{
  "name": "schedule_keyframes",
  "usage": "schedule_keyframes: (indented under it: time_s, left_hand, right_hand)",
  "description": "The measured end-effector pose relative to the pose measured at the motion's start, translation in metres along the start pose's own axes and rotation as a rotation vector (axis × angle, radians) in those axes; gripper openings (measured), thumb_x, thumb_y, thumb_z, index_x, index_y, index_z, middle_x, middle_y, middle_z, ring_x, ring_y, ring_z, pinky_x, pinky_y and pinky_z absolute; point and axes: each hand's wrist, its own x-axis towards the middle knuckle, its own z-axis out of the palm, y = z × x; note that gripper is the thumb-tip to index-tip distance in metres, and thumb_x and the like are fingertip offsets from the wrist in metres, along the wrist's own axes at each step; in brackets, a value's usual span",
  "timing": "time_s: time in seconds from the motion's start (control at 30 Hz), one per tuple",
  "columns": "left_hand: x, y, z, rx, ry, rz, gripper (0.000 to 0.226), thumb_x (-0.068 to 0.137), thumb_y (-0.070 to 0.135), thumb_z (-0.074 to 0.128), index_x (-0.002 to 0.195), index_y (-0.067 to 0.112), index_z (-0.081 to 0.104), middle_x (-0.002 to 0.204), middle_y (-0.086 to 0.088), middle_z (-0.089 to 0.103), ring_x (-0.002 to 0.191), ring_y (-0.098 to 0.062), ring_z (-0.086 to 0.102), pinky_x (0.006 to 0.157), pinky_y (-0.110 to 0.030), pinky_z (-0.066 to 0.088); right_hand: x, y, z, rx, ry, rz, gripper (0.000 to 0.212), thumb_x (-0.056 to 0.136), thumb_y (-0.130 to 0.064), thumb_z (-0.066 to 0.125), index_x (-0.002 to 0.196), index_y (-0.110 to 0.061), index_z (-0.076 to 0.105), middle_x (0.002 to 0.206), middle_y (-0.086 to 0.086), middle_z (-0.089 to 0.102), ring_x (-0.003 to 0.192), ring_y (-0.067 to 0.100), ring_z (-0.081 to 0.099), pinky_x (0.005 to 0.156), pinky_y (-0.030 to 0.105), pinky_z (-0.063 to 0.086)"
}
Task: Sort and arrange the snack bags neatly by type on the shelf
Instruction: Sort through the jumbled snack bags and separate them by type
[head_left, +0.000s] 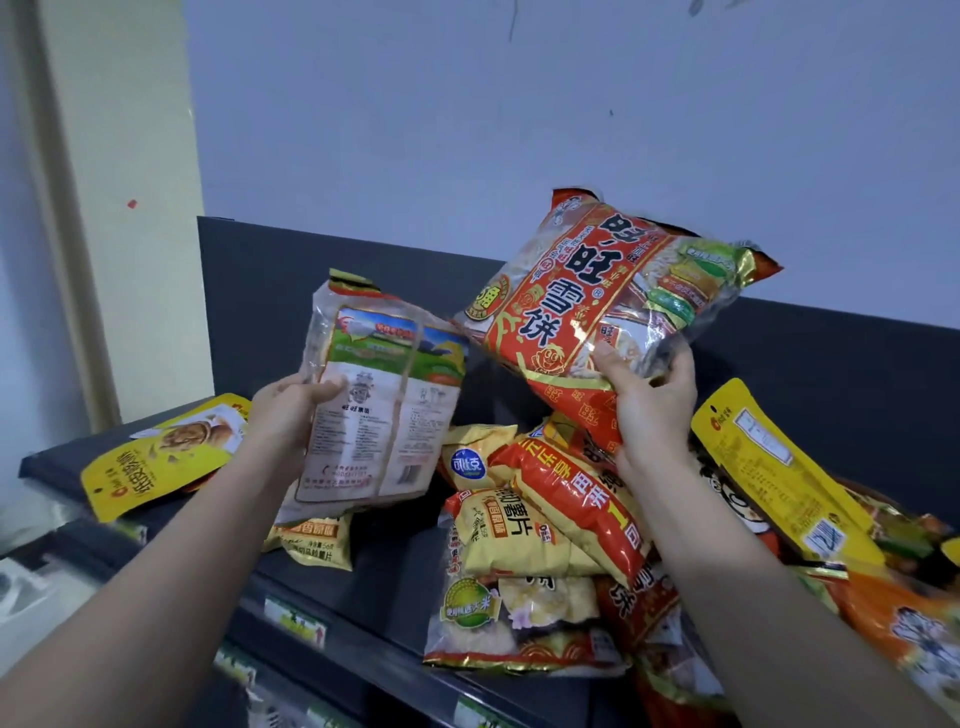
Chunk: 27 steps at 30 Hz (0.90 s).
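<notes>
L hand (291, 410), R hand (652, 410) (bags (597, 291) aloft)

The pale bag (374, 410) gripped by the left hand (291, 410) and the red bag (608, 296) held by the right hand (654, 410) nearly meet, closing the gap between the hands. Below that gap, bare shelf (387, 577) lies open. Under the right hand a heap of bags (540, 530) blocks the way; left of the left hand lies a yellow pouch (156, 462). Above both hands, open air.
</notes>
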Motion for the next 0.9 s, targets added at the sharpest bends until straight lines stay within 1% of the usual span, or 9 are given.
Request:
schedule_keyframes:
  time_s: [0.13,0.23,0.3,0.4,0.53,0.63,0.73,0.8,0.9]
  left_hand:
    - [-0.02,0.009,0.017,-0.208,0.211,0.023,0.007,0.087,0.008,0.067,0.093,0.01,0.065,0.095,-0.013,0.072,0.084,-0.03,0.071,0.08,-0.049,0.058]
    - [-0.045,0.014,0.038,-0.196,0.224,0.2,0.013,0.085,0.011,0.07,0.097,0.013,0.064,0.1,-0.009,0.071,0.093,-0.027,0.07,0.073,-0.036,0.056]
    - [-0.069,0.016,0.056,-0.023,0.187,0.368,0.031,0.08,0.015,0.076,0.108,0.013,0.064,0.103,-0.003,0.07,0.094,-0.017,0.068,0.075,-0.025,0.053]
    - [-0.096,0.013,0.078,0.165,0.02,0.524,0.045,0.073,0.019,0.083,0.111,0.023,0.061,0.105,0.008,0.068,0.095,-0.006,0.065,0.081,-0.018,0.051]
    - [-0.1,0.005,0.089,0.362,-0.267,0.621,0.026,0.087,0.032,0.065,0.112,0.028,0.069,0.108,0.018,0.067,0.106,0.002,0.059,0.095,-0.026,0.047]
    - [-0.089,0.002,0.09,0.371,-0.41,0.621,0.032,0.097,0.01,0.051,0.125,0.016,0.065,0.128,0.006,0.064,0.122,-0.007,0.056,0.108,-0.037,0.043]
    - [-0.085,0.007,0.093,0.334,-0.465,0.664,0.041,0.091,-0.008,0.055,0.118,0.02,0.066,0.119,0.008,0.063,0.116,-0.009,0.059,0.102,-0.033,0.048]
    - [-0.081,0.012,0.094,0.407,-0.455,0.688,0.05,0.081,0.014,0.074,0.125,0.032,0.058,0.124,0.006,0.05,0.121,-0.008,0.05,0.107,-0.037,0.043]
    - [-0.07,0.017,0.095,0.597,-0.369,0.477,0.12,0.047,0.067,0.078,0.15,0.042,0.021,0.15,0.001,0.024,0.142,-0.017,0.026,0.115,-0.047,0.027]
  right_hand:
    - [-0.014,-0.003,-0.003,-0.074,-0.047,-0.028,0.063,0.073,-0.03,0.084,0.127,-0.035,0.051,0.125,-0.008,0.061,0.116,0.021,0.061,0.096,0.052,0.052]
    - [-0.028,0.002,-0.007,-0.144,-0.097,-0.046,0.069,0.074,-0.032,0.084,0.133,-0.034,0.049,0.13,-0.009,0.059,0.121,0.018,0.056,0.104,0.05,0.046]
    - [-0.032,0.005,-0.01,-0.16,-0.114,-0.057,0.069,0.078,-0.028,0.082,0.137,-0.033,0.047,0.131,-0.014,0.054,0.123,0.013,0.051,0.108,0.044,0.042]
    - [-0.038,0.0,-0.011,-0.136,-0.131,-0.053,0.072,0.079,-0.027,0.082,0.14,-0.034,0.044,0.129,-0.018,0.05,0.123,0.009,0.047,0.108,0.039,0.04]
    - [-0.039,-0.012,-0.009,-0.031,-0.101,0.043,0.07,0.073,-0.024,0.085,0.134,-0.035,0.05,0.131,-0.005,0.059,0.12,0.023,0.058,0.102,0.05,0.048]
    - [-0.035,-0.021,-0.018,0.071,-0.058,0.121,0.063,0.074,-0.019,0.085,0.125,-0.035,0.053,0.125,0.001,0.064,0.11,0.028,0.065,0.097,0.053,0.051]
    - [-0.037,-0.03,-0.026,0.124,-0.054,0.143,0.051,0.08,-0.009,0.078,0.113,-0.039,0.054,0.114,0.003,0.07,0.095,0.027,0.072,0.085,0.048,0.058]
    - [-0.044,-0.034,-0.029,0.143,-0.045,0.143,0.048,0.079,-0.007,0.078,0.11,-0.038,0.058,0.112,0.003,0.072,0.096,0.027,0.072,0.087,0.049,0.058]
    - [-0.055,-0.045,-0.037,0.173,-0.016,0.135,0.064,0.072,-0.01,0.081,0.127,-0.03,0.056,0.117,0.003,0.071,0.103,0.027,0.07,0.096,0.053,0.052]
